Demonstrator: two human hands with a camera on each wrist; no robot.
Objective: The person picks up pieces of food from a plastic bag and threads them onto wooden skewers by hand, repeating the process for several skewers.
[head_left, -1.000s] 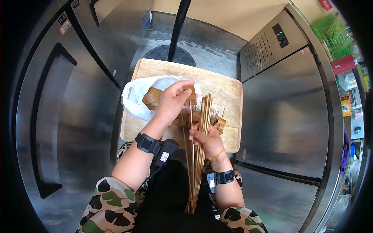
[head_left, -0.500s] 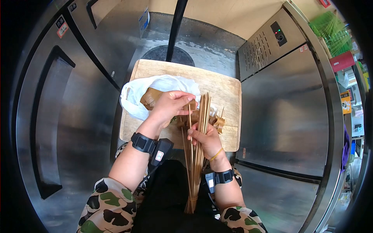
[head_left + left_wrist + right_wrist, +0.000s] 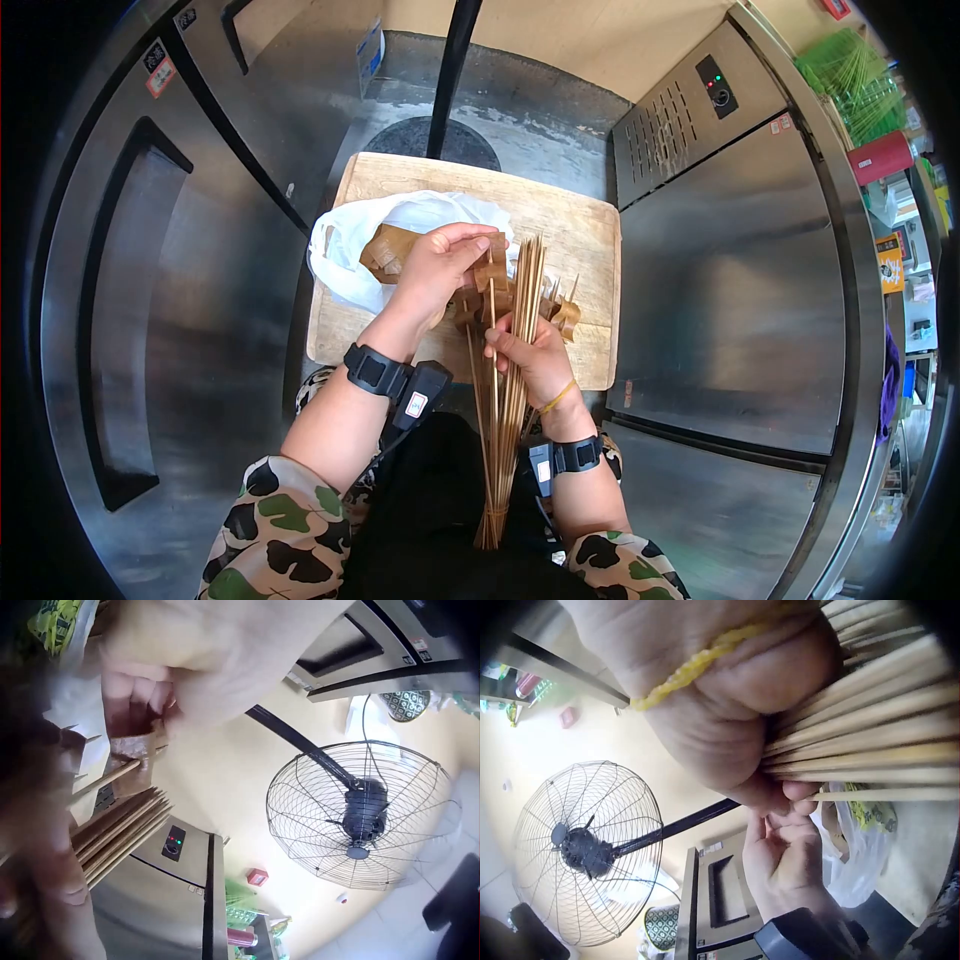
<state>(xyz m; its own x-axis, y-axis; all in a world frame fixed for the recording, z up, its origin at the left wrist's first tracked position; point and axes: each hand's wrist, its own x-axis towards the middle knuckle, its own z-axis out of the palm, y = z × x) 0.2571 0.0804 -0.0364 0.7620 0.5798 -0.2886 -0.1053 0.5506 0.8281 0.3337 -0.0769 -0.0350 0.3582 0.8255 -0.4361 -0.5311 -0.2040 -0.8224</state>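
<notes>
My left hand (image 3: 432,272) pinches a thin brown strip (image 3: 491,275), like tofu skin, above the board. A bamboo skewer (image 3: 112,780) runs through the folded strip, its tip poking out on the far side in the left wrist view. My right hand (image 3: 542,362) grips a thick bundle of bamboo skewers (image 3: 519,400), with the pierced skewer set apart under the thumb. Beyond the bundle, brown strips threaded on skewers (image 3: 566,320) lie on the wooden board (image 3: 590,240), partly hidden. More brown sheets (image 3: 388,248) sit in the white plastic bag (image 3: 338,262) beside my left hand.
Steel cabinets stand close by, one on the left (image 3: 210,330) and one on the right (image 3: 730,320). Behind the board rises a black fan pole (image 3: 452,90) on a round base (image 3: 400,140). Shelves with goods line the far right.
My left hand dipped toward my right hand, then rose a little. The strip, flat at the skewer tip before, now hangs folded with the skewer through it. My right hand stays in place.
</notes>
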